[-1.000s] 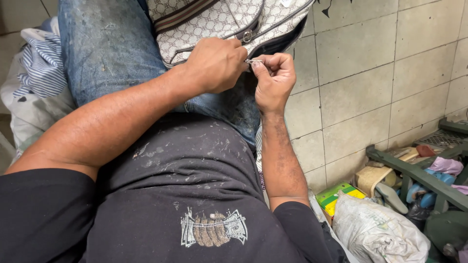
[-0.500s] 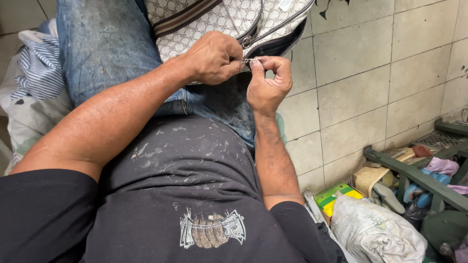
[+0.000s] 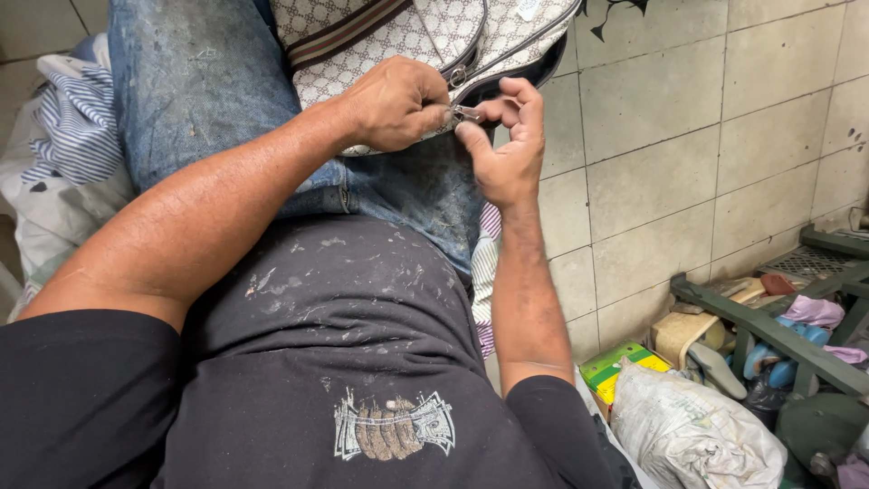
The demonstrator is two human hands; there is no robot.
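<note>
A patterned beige-and-grey bag (image 3: 380, 36) with a brown stripe lies across my denim-clad lap. Its dark zipper runs along the bag's near edge. My left hand (image 3: 394, 104) grips the bag's edge beside the small metal zipper slider (image 3: 466, 114). My right hand (image 3: 507, 149) pinches that slider between thumb and fingers. Both hands touch at the slider, over my right thigh.
A tiled floor (image 3: 670, 136) lies to the right. A green rack (image 3: 778, 326) at the lower right holds footwear and cloths. A white sack (image 3: 692, 435) and a green-yellow box (image 3: 620, 367) sit near my right elbow. Striped cloth (image 3: 72, 127) lies at left.
The view has shifted slightly and both hands now sit a little lower in the picture. The right hand's fingers have opened somewhat around the slider.
</note>
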